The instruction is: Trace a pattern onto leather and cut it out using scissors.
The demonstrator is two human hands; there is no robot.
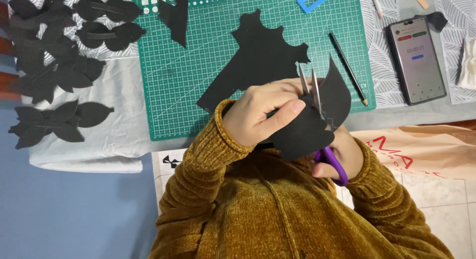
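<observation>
Black leaf-shaped felt sheet [302,132], pinched in left hand [260,115], mid-cut: purple-handled steel scissors [317,98] gripped by right hand [342,157], blades parted just beyond the fingertips; closing stroke along the curve judged next.

Lighting is even, bright and diffuse, seemingly from overhead; no hard shadows are cast. A soft shadow lies under the left hand [260,113] on the green gridded cutting mat [198,80]. The black smartphone with lit screen [416,58] shows mild glare. The black paper cut-outs [54,65] read as flat silhouettes with little surface detail. Focus is sharp at centre; the mustard knitted sleeves [248,209] appear slightly soft. Straight edges bow a little toward the frame borders.
</observation>
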